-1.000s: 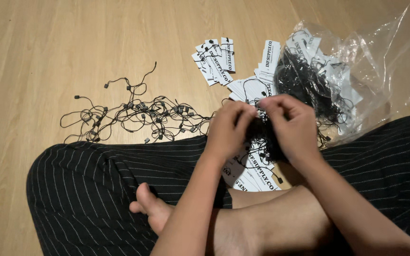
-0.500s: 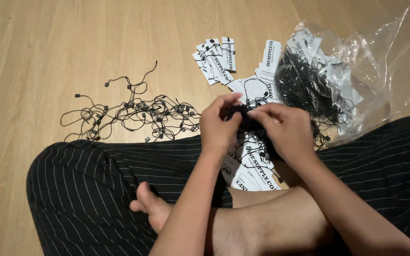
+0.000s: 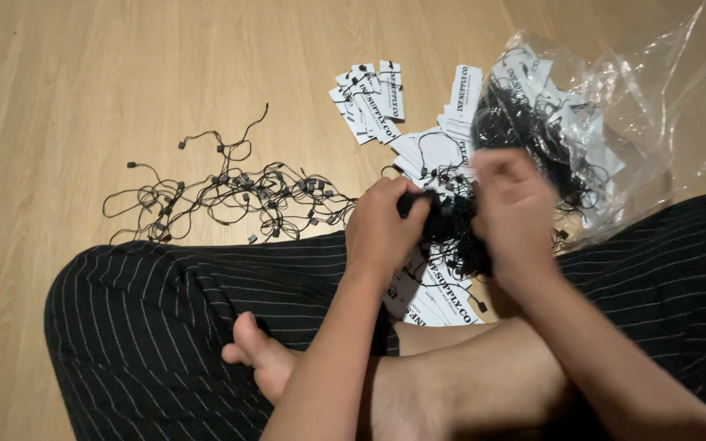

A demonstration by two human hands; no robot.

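Note:
My left hand [image 3: 386, 229] and my right hand [image 3: 516, 216] are both closed on a tangled bunch of black strings [image 3: 451, 224] held above my crossed legs. The right hand is blurred. White paper tags [image 3: 443, 298] lie beneath the bunch, between my legs. More white tags [image 3: 369, 102] lie fanned on the wooden floor beyond my hands. A loose tangle of black strings with small clasps [image 3: 222, 196] is spread on the floor to the left of my left hand.
A clear plastic bag [image 3: 631, 106] holding more tags and black strings lies at the right. My legs in black pinstriped trousers [image 3: 165, 318] are crossed, with a bare foot [image 3: 259, 359] at the front. The floor is light wood [image 3: 83, 82].
My hands have shifted slightly on the bunch of strings; the right hand has lifted up and to the right and is now blurred with motion.

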